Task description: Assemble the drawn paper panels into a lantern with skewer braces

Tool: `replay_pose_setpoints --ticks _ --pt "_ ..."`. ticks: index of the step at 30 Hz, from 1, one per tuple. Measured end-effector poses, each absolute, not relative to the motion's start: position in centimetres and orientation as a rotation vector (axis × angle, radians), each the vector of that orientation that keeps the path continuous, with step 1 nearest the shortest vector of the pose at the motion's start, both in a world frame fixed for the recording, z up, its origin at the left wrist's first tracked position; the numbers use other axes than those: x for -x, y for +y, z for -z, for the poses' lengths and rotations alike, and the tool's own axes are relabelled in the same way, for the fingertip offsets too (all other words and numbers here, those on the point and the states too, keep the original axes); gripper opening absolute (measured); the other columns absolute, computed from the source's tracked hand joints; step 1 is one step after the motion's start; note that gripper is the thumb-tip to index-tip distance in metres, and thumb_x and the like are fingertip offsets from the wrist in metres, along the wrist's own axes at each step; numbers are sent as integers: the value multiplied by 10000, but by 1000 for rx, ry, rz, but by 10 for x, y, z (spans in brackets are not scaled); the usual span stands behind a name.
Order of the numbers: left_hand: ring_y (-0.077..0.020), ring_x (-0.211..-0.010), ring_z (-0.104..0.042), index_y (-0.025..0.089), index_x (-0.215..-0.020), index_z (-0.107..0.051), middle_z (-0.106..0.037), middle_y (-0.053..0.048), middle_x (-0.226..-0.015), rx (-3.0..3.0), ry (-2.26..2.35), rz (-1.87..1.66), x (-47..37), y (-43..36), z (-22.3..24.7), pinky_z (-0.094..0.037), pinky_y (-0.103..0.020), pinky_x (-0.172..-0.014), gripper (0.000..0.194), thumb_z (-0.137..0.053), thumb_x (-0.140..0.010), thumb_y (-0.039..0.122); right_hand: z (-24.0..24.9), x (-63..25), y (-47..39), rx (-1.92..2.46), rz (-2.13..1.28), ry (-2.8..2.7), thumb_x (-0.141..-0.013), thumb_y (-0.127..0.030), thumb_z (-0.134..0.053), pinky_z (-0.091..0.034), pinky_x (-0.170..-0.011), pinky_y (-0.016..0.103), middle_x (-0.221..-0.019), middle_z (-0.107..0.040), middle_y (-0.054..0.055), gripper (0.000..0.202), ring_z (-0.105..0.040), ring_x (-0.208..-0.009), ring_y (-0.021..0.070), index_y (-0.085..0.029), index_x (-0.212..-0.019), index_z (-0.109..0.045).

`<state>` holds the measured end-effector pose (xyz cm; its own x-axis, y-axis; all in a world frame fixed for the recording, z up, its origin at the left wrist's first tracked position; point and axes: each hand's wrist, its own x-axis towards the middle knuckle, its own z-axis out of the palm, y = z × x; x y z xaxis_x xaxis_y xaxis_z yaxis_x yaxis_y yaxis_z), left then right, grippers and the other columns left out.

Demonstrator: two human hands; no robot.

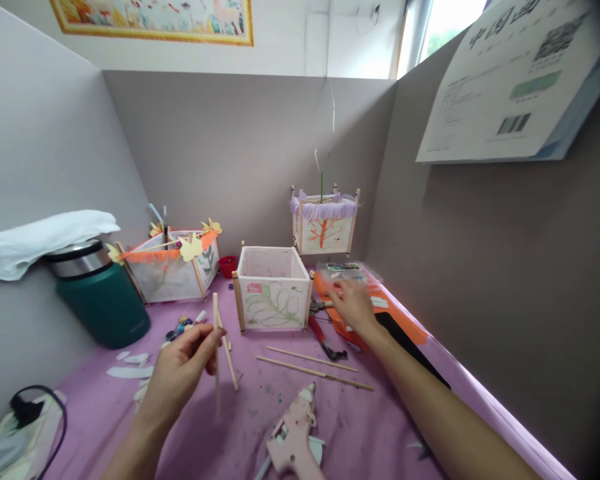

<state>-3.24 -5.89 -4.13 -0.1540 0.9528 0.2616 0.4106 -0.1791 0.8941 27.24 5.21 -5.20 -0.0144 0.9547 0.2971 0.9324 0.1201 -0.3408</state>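
Observation:
My left hand [183, 363] pinches thin wooden sticks [229, 363] between thumb and fingers, left of centre above the table. They appear to be two, crossing near the fingertips. My right hand [354, 307] reaches far to the right, over an orange sheet [400, 317] and close to a clear plastic packet [347, 269]. Its fingers are blurred, so any hold is unclear. Red-handled pliers [323, 337] lie just left of that hand. Between the hands stands a white paper box frame [273, 307] with a flower drawing. Two more wooden sticks [315, 371] lie in front of it.
A pink glue gun [295, 433] lies at the near edge. Decorated lanterns stand at the back: one orange-trimmed [167, 283], one purple-trimmed [325, 230]. A green flask [103, 307] and a power strip [40, 427] are on the left. Grey partitions [250, 147] enclose the purple-covered table [190, 440].

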Motion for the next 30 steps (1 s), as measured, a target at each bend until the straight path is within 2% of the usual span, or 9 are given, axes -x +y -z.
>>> replay_pose_setpoints --ticks 3,6,10,13,18,20,22,27,30 --pt "-98 -475 -512 152 -819 -633 -542 35 -516 -1352 1278 -1375 13 -62 30 -437 -212 -515 284 -613 -774 432 20 -251 14 1393 -95 -1847 -925 -378 -363 -407 -814 280 -1004 -646 100 346 -578 -909 203 -169 -960 -636" --pt "-85 -445 -495 134 -836 -640 -545 33 -531 -1155 1085 -1407 -8 -60 21 -434 -216 -482 279 -641 -757 401 0 -212 -28 1035 -465 -2059 -853 -368 -536 -419 -648 238 -830 -679 22 213 -587 -696 146 -209 -867 -678" --pt "-66 -438 -455 119 -843 -652 -516 45 -496 -1095 999 -1476 -27 -57 14 -392 -190 -455 278 -672 -732 373 -3 -173 -54 975 -772 -2209 -841 -302 -550 -338 -493 202 -622 -632 -24 187 -525 -515 91 -202 -751 -681" --pt "-70 -449 -442 114 -867 -646 -490 51 -479 -1086 999 -1521 -30 -53 14 -377 -190 -455 318 -639 -749 410 -8 -169 -46 1003 -850 -2239 -832 -226 -528 -323 -458 183 -542 -583 -39 184 -507 -457 75 -181 -701 -649" --pt "-106 -497 -502 145 -1019 -606 -603 -10 -693 -1367 1431 -1627 -13 -30 30 -401 -238 -482 409 -519 -804 482 -58 -183 4 987 -464 -2168 -847 -261 -503 -368 -516 186 -565 -584 -30 204 -533 -503 84 -165 -715 -625" --pt "-133 -586 -566 150 -1045 -590 -643 -71 -926 -1557 1738 -1617 -2 -17 42 -453 -285 -585 393 -534 -792 446 -78 -186 33 1009 -282 -2061 -860 -288 -480 -385 -557 196 -636 -621 -11 209 -557 -546 91 -157 -803 -633" --pt "-166 -658 -604 141 -1049 -587 -643 -105 -1030 -1707 1939 -1488 7 -6 54 -466 -332 -693 375 -526 -791 407 -89 -186 61 1135 -144 -2063 -852 -295 -487 -384 -577 205 -634 -633 3 217 -570 -581 107 -152 -821 -647" --pt "-198 -727 -648 142 -1043 -616 -692 -102 -1000 -1816 2007 -1179 22 8 74 -462 -333 -744 335 -468 -828 353 -79 -182 100 1295 -7 -2204 -812 -268 -533 -365 -569 203 -680 -664 19 185 -584 -614 118 -157 -781 -677" --pt "-198 -746 -667 163 -1026 -638 -715 -86 -953 -1818 2017 -1116 25 12 78 -464 -301 -718 316 -455 -842 344 -75 -181 107 1318 34 -2206 -851 -285 -488 -373 -594 204 -734 -681 30 228 -597 -653 122 -152 -866 -673"
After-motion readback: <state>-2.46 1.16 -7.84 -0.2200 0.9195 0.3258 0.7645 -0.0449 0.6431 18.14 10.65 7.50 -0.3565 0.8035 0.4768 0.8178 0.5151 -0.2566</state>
